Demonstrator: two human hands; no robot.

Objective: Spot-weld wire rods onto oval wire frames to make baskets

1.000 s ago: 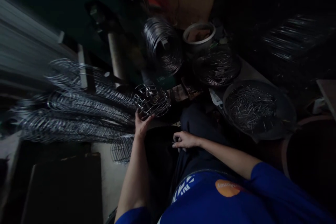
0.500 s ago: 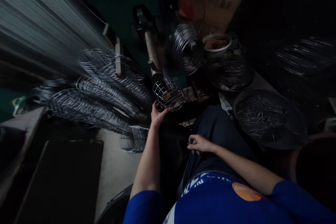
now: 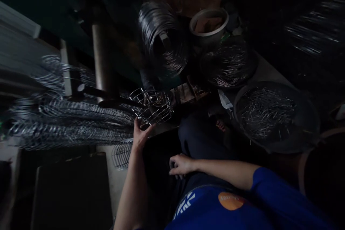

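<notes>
A round wire basket point(image 3: 164, 113) of thin bright metal rods sits at the end of a dark machine arm point(image 3: 121, 102). My left hand point(image 3: 140, 136) is closed on the basket's near lower rim, thumb and fingers gripping the wires. Over my lap, my right hand point(image 3: 181, 165) has its fingers curled together; whatever may be in them is too small or hidden to name. A thick metal post point(image 3: 101, 57) stands above the arm, just left of the basket.
Long stacks of nested wire baskets point(image 3: 78, 129) lie at left. A wire coil point(image 3: 159, 25) hangs behind the basket. At right are a wide basin point(image 3: 307, 125) of short wire pieces, a second pile of wires point(image 3: 231, 64) and a pale bucket point(image 3: 208, 33).
The view has swung right and moved closer to the machine. My left hand still grips the basket, which has turned somewhat. My right hand stays curled over my lap.
</notes>
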